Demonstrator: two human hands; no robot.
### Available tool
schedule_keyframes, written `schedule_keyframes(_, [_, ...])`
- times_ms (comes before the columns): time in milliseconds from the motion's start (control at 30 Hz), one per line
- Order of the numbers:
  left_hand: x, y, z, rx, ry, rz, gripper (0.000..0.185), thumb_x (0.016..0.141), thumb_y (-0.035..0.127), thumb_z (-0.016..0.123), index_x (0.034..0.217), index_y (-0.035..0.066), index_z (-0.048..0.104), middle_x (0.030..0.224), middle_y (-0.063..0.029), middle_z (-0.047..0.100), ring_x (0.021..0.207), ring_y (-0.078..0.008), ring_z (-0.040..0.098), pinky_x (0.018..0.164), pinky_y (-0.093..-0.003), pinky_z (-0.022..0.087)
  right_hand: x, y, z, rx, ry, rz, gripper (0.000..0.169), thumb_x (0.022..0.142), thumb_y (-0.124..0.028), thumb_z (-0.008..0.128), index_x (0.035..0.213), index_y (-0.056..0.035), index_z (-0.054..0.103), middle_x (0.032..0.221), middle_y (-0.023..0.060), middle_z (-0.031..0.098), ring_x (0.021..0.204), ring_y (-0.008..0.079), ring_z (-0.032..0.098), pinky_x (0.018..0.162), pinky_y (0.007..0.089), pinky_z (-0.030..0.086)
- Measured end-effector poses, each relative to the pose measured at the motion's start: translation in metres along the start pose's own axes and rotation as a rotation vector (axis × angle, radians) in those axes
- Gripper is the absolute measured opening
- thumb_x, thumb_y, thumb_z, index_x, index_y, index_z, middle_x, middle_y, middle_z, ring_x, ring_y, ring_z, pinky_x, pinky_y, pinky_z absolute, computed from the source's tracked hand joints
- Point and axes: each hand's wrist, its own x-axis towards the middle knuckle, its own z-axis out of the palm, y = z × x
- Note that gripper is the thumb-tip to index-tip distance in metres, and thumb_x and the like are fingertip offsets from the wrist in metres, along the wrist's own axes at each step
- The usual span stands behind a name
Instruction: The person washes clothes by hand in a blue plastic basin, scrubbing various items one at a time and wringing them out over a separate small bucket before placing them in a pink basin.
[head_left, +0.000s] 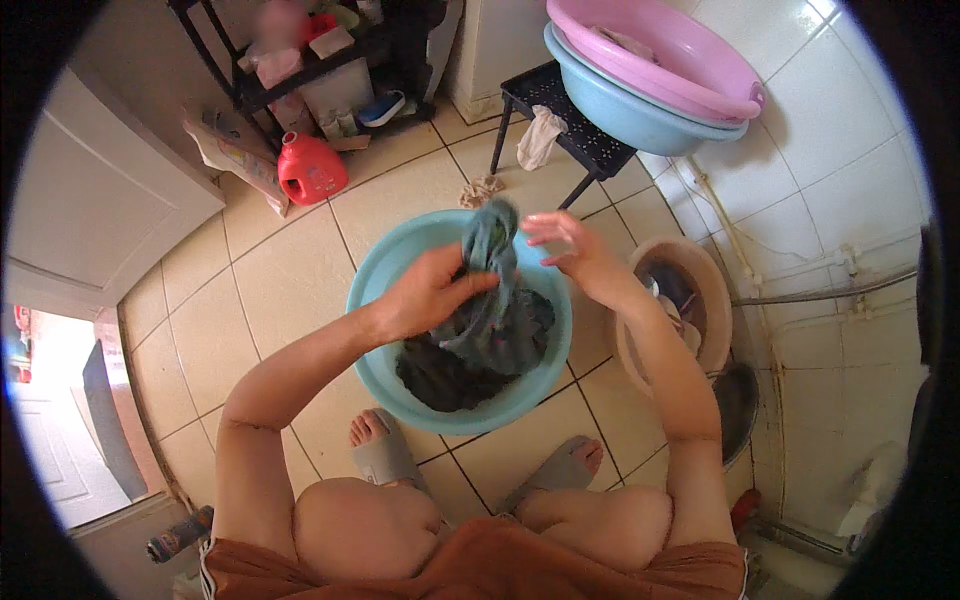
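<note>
My left hand (439, 292) is closed around a bunched dark grey-green cloth (491, 247), raised over a light blue plastic basin (459, 426). The lower part of the cloth hangs down into the basin. Just right of the cloth's upper end, my right hand (562, 244) is apart from it, fingers spread and slightly curled, holding nothing. Dark wet-looking clothes (450, 379) lie in the bottom of the basin, which stands on the tiled floor in front of my feet.
A beige tub (720, 322) with clothes stands at right. Behind are a black stool (536, 86) bearing a blue basin (637, 124) and a pink basin (705, 56), a crumpled cloth (481, 190) on the floor, a red detergent jug (319, 169) and a black rack (277, 90). A door (105, 187) is at left.
</note>
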Motion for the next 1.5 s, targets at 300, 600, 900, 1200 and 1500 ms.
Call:
schedule_keyframes(300, [0.015, 0.247, -0.047, 0.496, 0.287, 0.867, 0.056, 0.09, 0.022, 0.066, 0.133, 0.004, 0.036, 0.13, -0.0121, 0.043, 0.117, -0.0258, 0.043, 0.098, -0.0423, 0.04, -0.033, 0.016, -0.016, -0.13, -0.298, 0.07, 0.088, 0.076, -0.015, 0.079, 0.147, -0.0052, 0.028, 0.143, 0.0145, 0.043, 0.134, 0.0253, 0.039, 0.111, 0.0378, 0.03])
schedule_keyframes(600, [0.011, 0.333, -0.107, 0.093, 0.437, 1.021, 0.045, 0.093, 0.037, 0.058, 0.124, 0.005, 0.052, 0.122, -0.0101, 0.056, 0.111, -0.0245, 0.053, 0.102, -0.039, 0.039, -0.029, -0.081, 0.023, 0.348, -0.121, -0.086, 0.054, 0.089, -0.025, 0.068, 0.134, -0.0018, 0.05, 0.125, 0.0111, 0.06, 0.114, 0.022, 0.056, 0.101, 0.0339, 0.041])
schedule_keyframes(900, [0.026, 0.123, -0.108, -0.077, 0.243, 0.188, 0.033, 0.089, 0.035, 0.06, 0.101, 0.005, 0.063, 0.098, -0.0058, 0.061, 0.099, -0.0181, 0.055, 0.095, -0.0353, 0.041, -0.024, -0.005, 0.05, -0.15, -0.009, -0.028, 0.036, 0.091, -0.022, 0.05, 0.118, 0.0009, 0.058, 0.107, 0.0146, 0.063, 0.1, 0.0269, 0.059, 0.09, 0.0378, 0.044])
schedule_keyframes(1200, [-0.018, -0.096, -0.062, 0.742, 0.13, -0.431, 0.068, 0.079, 0.009, 0.053, 0.144, 0.01, 0.033, 0.107, -0.0288, 0.062, 0.097, -0.0396, 0.064, 0.085, -0.0493, 0.051, -0.001, 0.074, 0.027, 0.298, 0.028, 0.516, 0.039, 0.083, -0.012, 0.05, 0.118, 0.0024, 0.056, 0.109, 0.013, 0.061, 0.102, 0.0242, 0.059, 0.088, 0.0369, 0.048])
schedule_keyframes(1500, [-0.016, -0.162, 0.001, 0.981, 0.186, -0.008, 0.074, 0.072, 0.028, 0.074, 0.139, 0.01, 0.047, 0.148, -0.0189, 0.033, 0.133, -0.038, 0.034, 0.108, -0.0504, 0.032, 0.014, 0.077, 0.087, -0.767, 0.035, 0.449, 0.098, 0.08, -0.028, 0.066, 0.153, -0.012, 0.002, 0.137, 0.0383, 0.035, 0.115, 0.049, 0.052, 0.091, 0.0492, 0.048])
